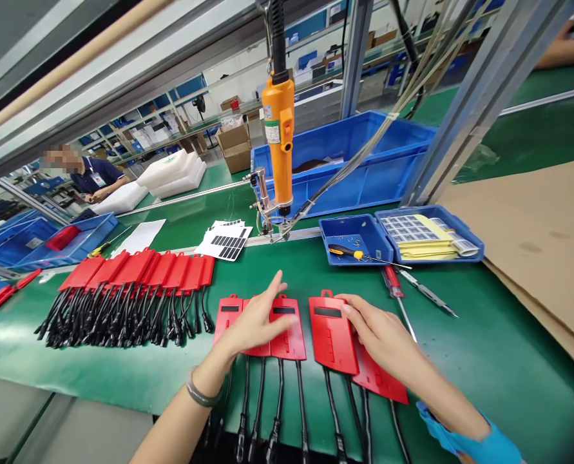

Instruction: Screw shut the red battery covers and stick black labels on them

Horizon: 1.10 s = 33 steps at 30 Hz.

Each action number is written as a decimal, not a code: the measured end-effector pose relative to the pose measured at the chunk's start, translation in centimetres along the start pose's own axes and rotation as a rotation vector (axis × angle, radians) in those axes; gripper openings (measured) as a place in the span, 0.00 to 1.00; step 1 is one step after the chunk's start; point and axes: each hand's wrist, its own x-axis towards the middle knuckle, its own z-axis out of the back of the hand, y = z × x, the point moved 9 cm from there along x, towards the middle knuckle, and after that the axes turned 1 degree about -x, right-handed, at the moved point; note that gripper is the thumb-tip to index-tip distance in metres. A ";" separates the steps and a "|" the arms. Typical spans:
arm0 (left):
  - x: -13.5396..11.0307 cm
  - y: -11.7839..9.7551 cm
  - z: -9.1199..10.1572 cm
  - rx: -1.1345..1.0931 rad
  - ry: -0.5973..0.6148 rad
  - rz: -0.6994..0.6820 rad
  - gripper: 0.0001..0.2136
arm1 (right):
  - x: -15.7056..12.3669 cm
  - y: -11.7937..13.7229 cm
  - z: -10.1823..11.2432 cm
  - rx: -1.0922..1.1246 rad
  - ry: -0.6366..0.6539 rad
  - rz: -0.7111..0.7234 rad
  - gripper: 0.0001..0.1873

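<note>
Your left hand (258, 319) flat, fingers spread, on red modules (287, 328); right hand (383, 335) flat on neighbouring red module (332, 332), cables trailing toward you.

left hand (258, 319) lies flat on a row of red housings (287, 328) on the green counter (484, 348); right hand (381, 335) rests on another red housing (332, 332), screwdriver (395, 287) just beside

**Around the green tabletop**

An orange electric screwdriver (277, 138) hangs at twelve o'clock before a large blue bin (364, 161). At two o'clock a blue tray (400, 235) holds label sheets; a red-handled screwdriver (393, 283) lies beside it. At nine o'clock lies a row of red units (136, 270).
</note>
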 end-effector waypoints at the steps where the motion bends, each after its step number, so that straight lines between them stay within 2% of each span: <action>1: -0.4 0.3 0.2 0.167 0.058 -0.005 0.53 | 0.2 -0.1 0.2 -0.060 -0.022 0.010 0.27; 3: -1.2 1.2 0.0 0.398 0.165 -0.014 0.64 | 0.5 0.3 0.5 -0.166 -0.087 0.060 0.28; 5: -1.6 1.6 -0.2 0.508 0.192 -0.041 0.68 | 0.7 1.3 0.3 -0.205 -0.101 0.111 0.28; 9: -2.3 0.3 -0.5 0.499 0.109 -0.159 0.69 | 1.4 3.5 -2.8 -0.074 0.109 0.179 0.30; 12: -3.0 -0.9 -0.3 0.364 0.062 -0.221 0.65 | 1.8 4.7 -4.7 0.047 0.228 0.187 0.32; 14: -3.2 -1.0 0.1 0.203 0.011 -0.212 0.63 | 1.9 5.2 -5.4 0.154 0.265 0.196 0.29; 18: -2.7 1.7 0.8 -0.361 -0.162 -0.039 0.52 | 1.6 5.4 -5.8 0.361 0.286 0.186 0.23; 21: -2.0 3.8 0.2 -0.595 -0.226 0.090 0.46 | 1.5 5.6 -5.8 0.325 0.259 0.190 0.20; 24: -1.6 4.0 0.4 -0.626 -0.192 0.089 0.45 | 1.8 5.5 -5.3 0.222 0.185 0.166 0.20; 26: -2.0 3.5 1.8 -0.502 -0.175 0.047 0.39 | 2.2 5.2 -4.9 0.149 0.150 0.149 0.21; 28: -2.7 2.9 3.5 -0.199 -0.134 0.012 0.39 | 2.7 5.3 -4.6 0.057 0.126 0.173 0.22; 31: -3.9 3.3 4.3 0.292 0.050 0.033 0.55 | 3.6 5.6 -4.0 -0.046 0.071 0.220 0.21; 33: -4.5 4.1 4.3 0.444 0.142 0.059 0.64 | 4.0 6.2 -3.8 -0.067 0.041 0.240 0.20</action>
